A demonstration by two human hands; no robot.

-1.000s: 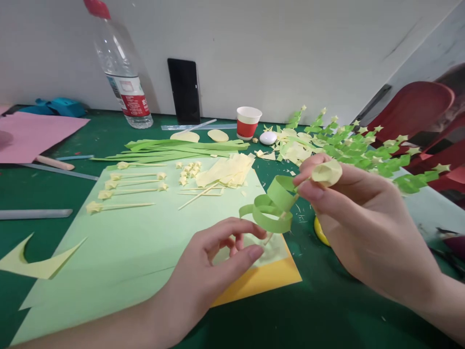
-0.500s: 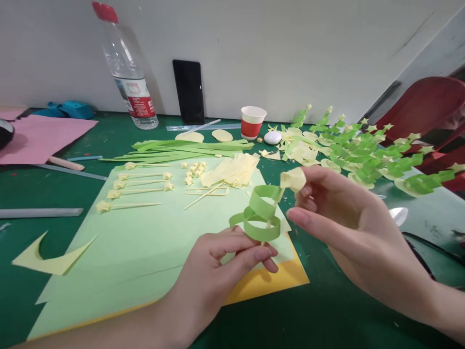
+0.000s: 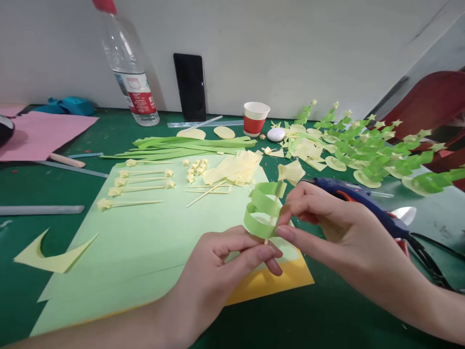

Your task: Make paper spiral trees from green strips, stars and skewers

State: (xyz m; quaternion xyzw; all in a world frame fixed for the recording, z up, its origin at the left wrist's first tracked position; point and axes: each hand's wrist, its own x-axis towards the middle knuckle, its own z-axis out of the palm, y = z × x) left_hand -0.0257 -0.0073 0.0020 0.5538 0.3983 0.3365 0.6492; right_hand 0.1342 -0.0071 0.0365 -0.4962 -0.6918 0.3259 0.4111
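My left hand [image 3: 232,261] pinches the lower end of a thin stick [image 3: 271,220] between thumb and fingers. A pale yellow paper star [image 3: 291,172] tops the stick, and a curled green paper strip [image 3: 259,225] loops around it below the star. My right hand [image 3: 323,218] is closed, thumb and index finger pinching the strip's right edge by the stick. Beneath my left hand lie light green sheets [image 3: 145,252] over a yellow-orange sheet [image 3: 286,276]. Star-topped sticks [image 3: 134,203], small paper stars [image 3: 196,167] and a pile of pale paper strips [image 3: 234,167] rest on them.
Green paper strips [image 3: 189,145] lie farther back, near a paper cup [image 3: 256,118], a phone [image 3: 189,87] and a bottle [image 3: 134,82]. Several finished paper plants [image 3: 388,150] stand at right. A blue glue gun [image 3: 359,196] lies behind my right hand. A paper offcut [image 3: 54,261] is at left.
My right hand has moved down and left from the star to the lower loop of the green strip, uncovering the glue gun. My left hand still holds the stick.
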